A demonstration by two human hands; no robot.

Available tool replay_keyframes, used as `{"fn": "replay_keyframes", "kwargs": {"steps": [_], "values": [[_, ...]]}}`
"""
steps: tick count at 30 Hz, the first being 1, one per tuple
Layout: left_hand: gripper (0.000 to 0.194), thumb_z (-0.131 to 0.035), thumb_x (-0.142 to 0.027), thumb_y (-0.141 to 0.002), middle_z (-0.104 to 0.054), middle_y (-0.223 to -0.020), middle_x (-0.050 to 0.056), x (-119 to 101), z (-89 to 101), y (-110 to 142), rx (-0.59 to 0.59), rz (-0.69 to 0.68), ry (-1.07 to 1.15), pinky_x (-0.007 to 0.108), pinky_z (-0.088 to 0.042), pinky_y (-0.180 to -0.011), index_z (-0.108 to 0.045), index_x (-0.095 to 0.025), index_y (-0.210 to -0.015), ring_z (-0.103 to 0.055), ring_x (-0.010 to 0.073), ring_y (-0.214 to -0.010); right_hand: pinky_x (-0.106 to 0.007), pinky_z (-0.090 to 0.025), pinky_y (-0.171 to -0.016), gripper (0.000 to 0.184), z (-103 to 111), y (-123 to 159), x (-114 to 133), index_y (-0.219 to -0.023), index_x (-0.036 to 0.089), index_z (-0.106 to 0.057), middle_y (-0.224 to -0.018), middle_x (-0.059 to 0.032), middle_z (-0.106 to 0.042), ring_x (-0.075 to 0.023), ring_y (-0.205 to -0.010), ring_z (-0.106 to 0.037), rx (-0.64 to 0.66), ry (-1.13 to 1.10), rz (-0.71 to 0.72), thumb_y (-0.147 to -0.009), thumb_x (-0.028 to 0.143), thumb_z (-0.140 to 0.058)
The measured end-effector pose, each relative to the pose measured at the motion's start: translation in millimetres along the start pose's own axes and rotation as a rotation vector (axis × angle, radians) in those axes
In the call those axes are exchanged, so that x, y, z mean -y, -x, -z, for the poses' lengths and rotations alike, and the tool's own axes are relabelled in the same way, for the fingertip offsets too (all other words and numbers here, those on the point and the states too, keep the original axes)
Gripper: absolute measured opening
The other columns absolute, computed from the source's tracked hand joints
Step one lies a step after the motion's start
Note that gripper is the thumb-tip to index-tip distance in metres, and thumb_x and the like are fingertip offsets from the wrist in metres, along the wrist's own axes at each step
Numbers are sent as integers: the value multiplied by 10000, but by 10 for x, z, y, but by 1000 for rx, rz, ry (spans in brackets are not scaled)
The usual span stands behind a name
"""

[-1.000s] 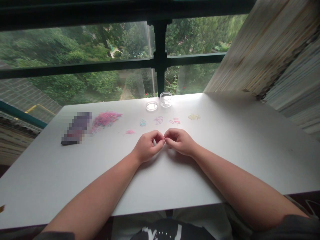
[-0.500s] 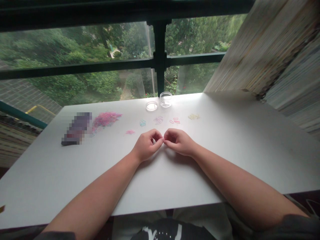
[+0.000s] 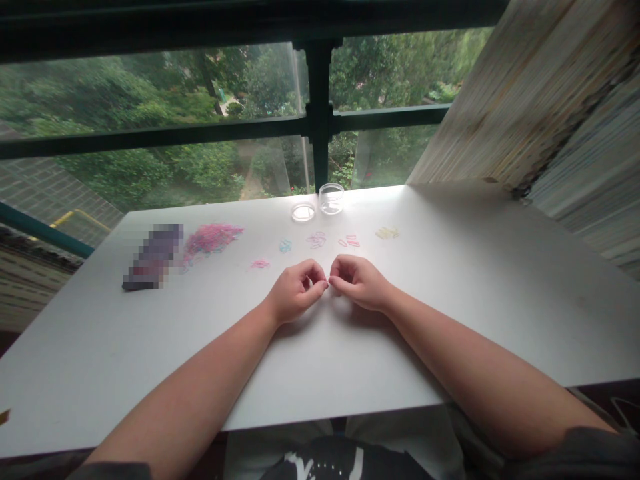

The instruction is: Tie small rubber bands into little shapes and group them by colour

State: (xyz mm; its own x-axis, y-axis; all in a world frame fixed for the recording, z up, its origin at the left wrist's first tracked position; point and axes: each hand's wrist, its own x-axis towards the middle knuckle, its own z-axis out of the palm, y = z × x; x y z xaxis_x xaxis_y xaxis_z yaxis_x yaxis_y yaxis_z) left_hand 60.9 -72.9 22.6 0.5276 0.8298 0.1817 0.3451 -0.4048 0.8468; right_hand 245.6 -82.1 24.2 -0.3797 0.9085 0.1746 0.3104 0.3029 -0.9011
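The fingers of the left hand curl round until thumb and fingertips press together, and those of the right hand do the same, facing them. The two pinches nearly meet above the white table; anything between the fingertips is too small to make out. Both forearms slant in from the near edge.

Beyond the left hand, slightly to its left, is a small pink cluster of thin pieces. To the far left, a dark object, blurred by pixelation, lies beside a large loose pile, mostly pink with some bluish bits.

Past the hands, small loop-shaped pieces lie in separate groups, from left to right: a teal group, a purple group, a pinkish-red group and, farther right, a yellow group.

Behind them, a round, clear shallow piece lies just beside a taller clear container. Farthest off stand the dark green window frame and, at right, a striped curtain.
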Motion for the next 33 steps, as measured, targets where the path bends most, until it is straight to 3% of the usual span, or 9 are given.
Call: {"fn": "replay_keyframes", "kwargs": {"steps": [19,33], "values": [[60,-524,-219,-774,-552,-680,-18,-30,-17,9,8,-36,-84,217,-376,-534,-537,-161,-772,-449,82,-551,-206,-335,-480,52,6,-1,5,-696,162,-482,-572,41,-480,-81,-511,-417,-11,-54,-23,-709,148,-531],[195,-539,-342,-809,-563,-668,-9,-43,-7,-3,37,-2,-77,204,-362,-514,-556,-148,-785,-436,74,-524,-187,-318,-456,93,7,-5,-2,-687,161,-475,-549,51,-478,-68,-491,-417,43,-160,-51,-689,142,-566]]}}
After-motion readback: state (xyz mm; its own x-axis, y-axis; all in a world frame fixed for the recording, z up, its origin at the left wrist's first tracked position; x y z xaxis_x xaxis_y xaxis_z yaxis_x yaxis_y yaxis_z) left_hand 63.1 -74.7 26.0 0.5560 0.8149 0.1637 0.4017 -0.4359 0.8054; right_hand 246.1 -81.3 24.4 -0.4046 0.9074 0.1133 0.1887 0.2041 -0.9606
